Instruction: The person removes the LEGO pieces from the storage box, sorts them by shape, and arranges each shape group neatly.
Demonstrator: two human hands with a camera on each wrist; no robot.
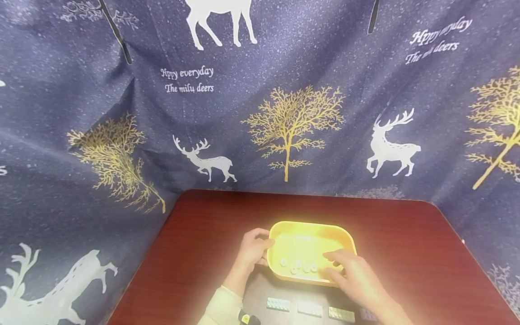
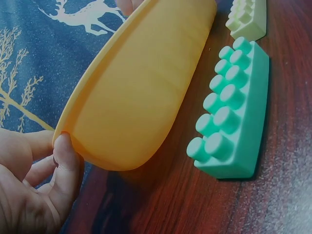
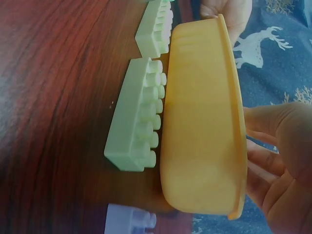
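A yellow plastic basin [image 1: 308,229] with a rounded rim stands on the table. My left hand [image 1: 253,247] holds its left end, the thumb and fingers pinching the rim in the left wrist view. Several small, round, whitish pieces [image 1: 298,263] lie on the basin's floor; they look ring-like, but glare blurs them. My right hand [image 1: 351,273] reaches over the basin's right side, thumb and forefinger apart, with nothing visible between them. In the right wrist view the rim hides its fingertips. Nearest the left hand lies a teal building block [image 2: 234,112].
Studded blocks lie in a row along the basin's near side: the teal one, a whitish one [image 1: 310,309], a pale green one [image 3: 134,117] and a purple one [image 3: 126,219]. The dark red wooden table [image 1: 211,212] meets a blue deer-print cloth [image 1: 227,113] behind.
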